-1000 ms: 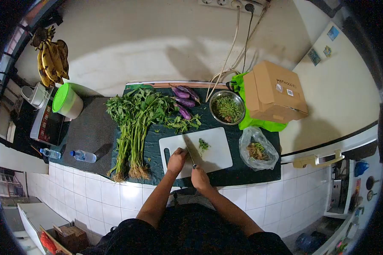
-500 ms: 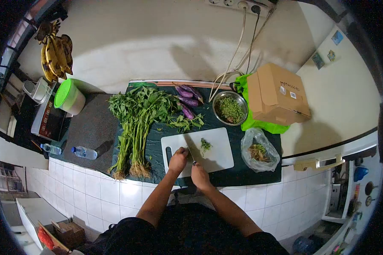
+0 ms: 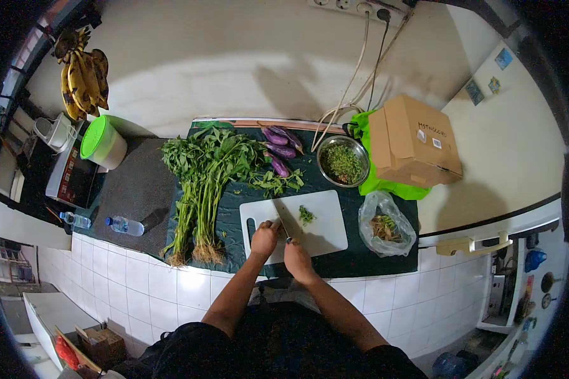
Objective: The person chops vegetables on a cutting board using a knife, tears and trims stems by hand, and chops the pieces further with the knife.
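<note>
A white cutting board [image 3: 325,237] lies near the table's front edge. My right hand [image 3: 297,258] is closed on the handle of a knife [image 3: 282,224], whose blade points up and left over the board. Close to the blade's left side, my left hand [image 3: 265,239] rests on the board with its fingers closed; whatever they hold is too small to make out. Chopped greens [image 3: 306,215] form a small pile right of the blade. Leafy stalks with roots [image 3: 205,196] lie left of the board, and purple eggplants [image 3: 278,150] behind it.
A steel bowl of cut greens [image 3: 342,162] and a clear plastic bag of trimmings [image 3: 387,230] stand to the right, near a cardboard box [image 3: 417,142]. At the left are a water bottle [image 3: 125,226], a green-lidded container [image 3: 104,144] and hanging bananas [image 3: 82,82].
The view has shifted slightly, so the scene sits a little further right. Both hands stay in about the same place on the board, with the knife still held.
</note>
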Available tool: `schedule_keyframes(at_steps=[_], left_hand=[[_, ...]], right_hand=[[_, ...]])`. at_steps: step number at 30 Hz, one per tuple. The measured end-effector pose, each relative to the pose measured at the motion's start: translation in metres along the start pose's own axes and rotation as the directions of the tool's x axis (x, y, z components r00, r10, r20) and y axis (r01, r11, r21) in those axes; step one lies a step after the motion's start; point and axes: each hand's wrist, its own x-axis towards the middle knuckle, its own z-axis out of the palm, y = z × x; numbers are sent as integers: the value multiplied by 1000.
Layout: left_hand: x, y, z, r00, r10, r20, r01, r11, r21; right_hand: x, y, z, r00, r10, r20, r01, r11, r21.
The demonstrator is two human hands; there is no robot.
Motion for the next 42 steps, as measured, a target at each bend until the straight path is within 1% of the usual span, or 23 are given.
schedule_keyframes(at_steps=[4, 6, 7, 9, 10, 12, 13, 15, 16, 18, 19, 21, 24, 26, 28, 30, 32, 34, 36, 37, 39, 40, 42], left_hand=[[-1, -3, 0, 1000, -14, 17, 15, 1000, -20], [1, -3, 0, 999, -22, 25, 23, 999, -29], [1, -2, -1, 1000, -22, 20, 23, 999, -34], [1, -5, 5, 999, -29, 17, 30, 999, -42], [3, -8, 10, 999, -39, 32, 40, 999, -36], [1, -9, 13, 997, -51, 53, 53, 998, -32], [1, -6, 10, 998, -57, 33, 58, 997, -52], [1, -4, 4, 998, -65, 10, 66, 995, -71], [1, -3, 2, 997, -77, 17, 78, 993, -87], [1, 1, -2, 995, -94, 21, 96, 990, -105], [1, 2, -4, 996, -90, 1, 89, 988, -124], [0, 5, -5, 996, -89, -22, 85, 986, -142], [0, 4, -3, 994, -102, -50, 92, 982, -167], [0, 0, -2, 989, -148, -14, 141, 964, -226], [-1, -2, -4, 990, -140, -20, 132, 965, -229], [-1, -2, -3, 991, -133, -24, 124, 964, -234], [-1, -2, -1, 995, -64, -82, 49, 984, -170], [-3, -1, -4, 997, -59, -58, 50, 988, -146], [1, 0, -5, 998, -44, -38, 39, 992, -120], [0, 2, -5, 999, -41, -34, 38, 994, -105], [-2, -1, -1, 999, -35, -31, 32, 995, -89], [-3, -5, 3, 999, -27, -18, 25, 996, -91], [-5, -10, 6, 1000, -21, -2, 21, 995, -95]], right_hand=[[3, 16, 17, 999, -28, 29, 29, 999, -46], [-9, 18, 22, 990, -137, -33, 135, 990, -39], [-8, 16, 25, 990, -141, -28, 140, 989, -43], [-8, 10, 27, 988, 152, 1, -152, 988, 0], [-6, 7, 22, 988, 151, 6, -151, 989, -4], [1, 7, 14, 1000, 22, -20, -21, 1000, 16], [2, 8, 14, 1000, 23, -18, -22, 1000, 16], [5, 6, 11, 999, -38, 21, 38, 999, -10], [3, 5, 11, 999, -38, 25, 38, 999, -12], [-6, 4, 15, 997, 46, 57, -45, 999, -17], [-6, 7, 20, 997, 43, 61, -42, 999, -21], [-6, 3, 21, 992, 111, 59, -113, 993, 35], [2, -7, 6, 997, 72, 40, -74, 996, 53], [6, -6, 6, 998, 51, 26, -52, 998, 38], [6, -3, 11, 999, 28, 17, -28, 999, 24], [0, 4, 18, 999, -25, -36, 24, 1000, -9], [-1, 13, 28, 999, -35, -38, 35, 999, -1], [-3, 9, 29, 998, -43, -36, 43, 999, 11], [3, 2, 25, 999, 38, -39, -37, 999, 11], [7, -1, 20, 999, 37, -40, -37, 999, 12], [15, -4, 14, 998, 55, 29, -54, 998, -43], [15, -3, 14, 998, 53, 27, -52, 998, -43], [9, 1, 17, 998, -42, -36, 39, 997, -61]])
